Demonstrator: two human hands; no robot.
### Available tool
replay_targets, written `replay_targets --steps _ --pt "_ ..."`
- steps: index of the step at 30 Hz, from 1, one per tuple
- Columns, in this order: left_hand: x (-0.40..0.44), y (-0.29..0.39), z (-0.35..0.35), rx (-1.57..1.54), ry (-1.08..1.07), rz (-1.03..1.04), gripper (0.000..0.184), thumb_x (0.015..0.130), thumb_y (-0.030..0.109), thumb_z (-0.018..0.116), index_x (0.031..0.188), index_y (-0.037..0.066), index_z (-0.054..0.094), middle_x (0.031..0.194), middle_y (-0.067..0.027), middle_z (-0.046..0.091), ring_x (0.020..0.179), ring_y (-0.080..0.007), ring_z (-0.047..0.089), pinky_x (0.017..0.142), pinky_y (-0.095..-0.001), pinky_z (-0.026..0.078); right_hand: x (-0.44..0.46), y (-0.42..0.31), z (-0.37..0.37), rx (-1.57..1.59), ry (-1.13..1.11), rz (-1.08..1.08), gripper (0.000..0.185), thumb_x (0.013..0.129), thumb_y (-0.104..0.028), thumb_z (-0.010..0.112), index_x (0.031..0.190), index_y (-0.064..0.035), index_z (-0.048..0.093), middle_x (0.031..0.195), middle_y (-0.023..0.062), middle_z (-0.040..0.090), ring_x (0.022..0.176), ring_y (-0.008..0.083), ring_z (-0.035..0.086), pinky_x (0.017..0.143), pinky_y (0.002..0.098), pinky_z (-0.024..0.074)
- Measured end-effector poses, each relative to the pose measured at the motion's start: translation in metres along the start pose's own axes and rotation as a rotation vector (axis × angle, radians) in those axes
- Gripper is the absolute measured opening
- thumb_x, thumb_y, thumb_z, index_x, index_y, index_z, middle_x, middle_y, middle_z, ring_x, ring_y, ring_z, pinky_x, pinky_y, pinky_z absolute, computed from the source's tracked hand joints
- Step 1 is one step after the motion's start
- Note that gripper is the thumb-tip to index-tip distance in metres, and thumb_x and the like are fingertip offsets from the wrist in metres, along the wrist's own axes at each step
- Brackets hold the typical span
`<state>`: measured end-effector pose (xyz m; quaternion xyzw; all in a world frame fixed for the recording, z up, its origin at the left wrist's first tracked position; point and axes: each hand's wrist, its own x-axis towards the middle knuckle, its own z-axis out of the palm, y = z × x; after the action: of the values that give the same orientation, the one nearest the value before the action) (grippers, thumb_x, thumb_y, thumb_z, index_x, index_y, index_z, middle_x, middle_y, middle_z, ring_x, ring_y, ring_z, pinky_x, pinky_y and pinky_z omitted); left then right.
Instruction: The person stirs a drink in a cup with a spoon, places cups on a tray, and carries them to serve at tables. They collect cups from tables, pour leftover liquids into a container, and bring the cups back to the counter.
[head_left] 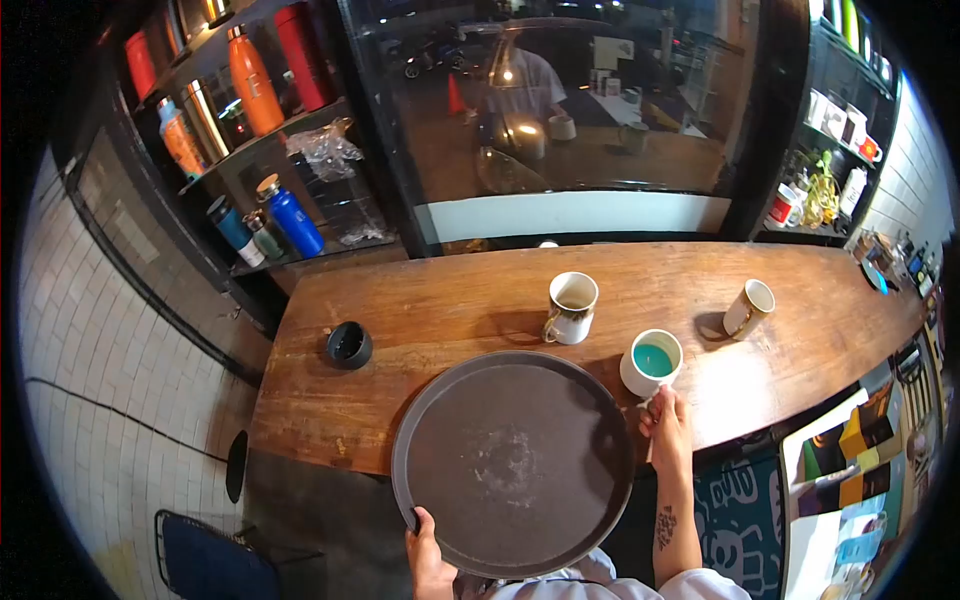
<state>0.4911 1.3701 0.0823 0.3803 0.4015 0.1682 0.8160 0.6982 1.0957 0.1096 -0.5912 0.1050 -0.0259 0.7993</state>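
My left hand (430,555) grips the lower left rim of a round dark brown tray (470,420), thumb on top and the other fingers hidden beneath. The tray is bare with pale scuffs in its middle, and its far part overlaps the table's front edge. My right hand (667,425) is closed on the handle of a white mug (640,378) with a teal inside, just right of the tray. Whether this mug touches the table is unclear. Behind the tray stands a white mug with gold trim (572,325). Farther right is another white mug (745,315).
A small black cup (350,345) stands on the left of the wooden table (430,290). Shelves with bottles (255,80) rise at back left, and a shelf with mugs (785,205) at back right. A chair (215,560) is at lower left. Boxes (865,430) lie at right.
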Motion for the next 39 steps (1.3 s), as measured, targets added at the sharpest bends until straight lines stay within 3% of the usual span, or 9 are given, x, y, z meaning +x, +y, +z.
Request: replay_targets --steps 4,9,17,23,26,28,32,34,39 --pt "-0.004 -0.014 -0.010 -0.052 -0.022 0.007 0.043 0.100 0.034 0.054 0.129 0.003 0.048 0.122 -0.0122 0.058 0.107 -0.0251 0.060 0.088 -0.0417 0.053 -0.022 -0.017 -0.010 -0.004 -0.205 -0.016 0.040 0.103 -0.033 0.049 0.071 -0.0117 0.040 0.064 -0.0045 0.033 0.049 0.0055 0.031 0.042 0.0212 0.0239" --pt "-0.026 -0.002 -0.021 -0.061 0.107 0.017 0.044 0.099 0.036 0.056 0.125 0.002 0.050 0.118 -0.0122 0.061 0.101 -0.0236 0.062 0.084 -0.0400 0.054 -0.073 -0.023 0.008 -0.158 -0.384 0.053 0.042 0.103 -0.032 0.050 0.070 -0.0074 0.045 0.061 -0.0001 0.041 0.050 0.0108 0.040 0.043 0.0235 0.0297" --pt "-0.054 0.021 -0.132 -0.077 0.357 0.005 0.048 0.097 0.039 0.059 0.122 -0.001 0.052 0.116 -0.0141 0.061 0.100 -0.0238 0.063 0.084 -0.0394 0.054 -0.184 0.029 0.085 -0.256 -0.931 0.264 0.042 0.106 -0.028 0.041 0.073 -0.0027 0.046 0.066 0.0004 0.046 0.059 0.0092 0.043 0.051 0.0251 0.0364" --pt "-0.076 0.042 -0.265 -0.231 0.324 0.076 0.055 0.098 0.040 0.057 0.130 -0.004 0.045 0.121 -0.0166 0.058 0.104 -0.0264 0.062 0.086 -0.0417 0.053 -0.282 0.094 0.152 -0.229 -1.170 0.331 0.039 0.106 -0.023 0.041 0.076 0.0002 0.049 0.065 -0.0006 0.043 0.059 0.0087 0.039 0.052 0.0265 0.0350" --pt "-0.093 0.045 -0.320 -0.150 0.631 -0.108 0.060 0.098 0.040 0.055 0.136 -0.004 0.039 0.129 -0.0183 0.053 0.112 -0.0293 0.058 0.090 -0.0457 0.052 -0.325 0.127 0.186 -0.263 -1.200 0.451 0.040 0.106 -0.026 0.041 0.077 -0.0006 0.050 0.063 -0.0024 0.041 0.057 0.0074 0.037 0.051 0.0257 0.0340" --pt "-0.105 0.049 -0.342 -0.318 0.583 0.049 0.067 0.098 0.043 0.055 0.141 -0.003 0.033 0.138 -0.0202 0.046 0.121 -0.0328 0.052 0.095 -0.0489 0.049 -0.347 0.155 0.201 -0.269 -1.278 0.455 0.039 0.107 -0.026 0.041 0.078 -0.0007 0.051 0.063 -0.0025 0.041 0.057 0.0071 0.037 0.051 0.0255 0.0339" --pt "-0.109 0.013 -0.406 -0.367 0.709 0.015 0.075 0.096 0.046 0.056 0.146 -0.002 0.026 0.144 -0.0202 0.039 0.127 -0.0360 0.047 0.100 -0.0508 0.047 -0.378 0.197 0.229 -0.333 -1.361 0.462 0.040 0.106 -0.031 0.041 0.077 -0.0040 0.049 0.064 -0.0005 0.043 0.057 0.0085 0.039 0.052 0.0262 0.0348" --pt "-0.107 -0.005 -0.433 -0.480 0.583 0.239 0.079 0.094 0.049 0.057 0.148 0.001 0.025 0.147 -0.0198 0.036 0.131 -0.0375 0.043 0.104 -0.0517 0.044 -0.383 0.223 0.241 -0.353 -1.343 0.574 0.042 0.106 -0.035 0.042 0.074 -0.0070 0.047 0.064 0.0016 0.044 0.058 0.0096 0.040 0.053 0.0258 0.0338" --pt "-0.080 -0.088 -0.512 -0.613 0.818 0.127 0.082 0.093 0.051 0.058 0.150 0.004 0.023 0.149 -0.0185 0.033 0.133 -0.0376 0.040 0.107 -0.0528 0.040 -0.373 0.320 0.254 -0.321 -1.223 0.612 0.041 0.103 -0.037 0.048 0.074 -0.0082 0.046 0.066 -0.0016 0.036 0.059 0.0123 0.040 0.054 0.0285 0.0322"
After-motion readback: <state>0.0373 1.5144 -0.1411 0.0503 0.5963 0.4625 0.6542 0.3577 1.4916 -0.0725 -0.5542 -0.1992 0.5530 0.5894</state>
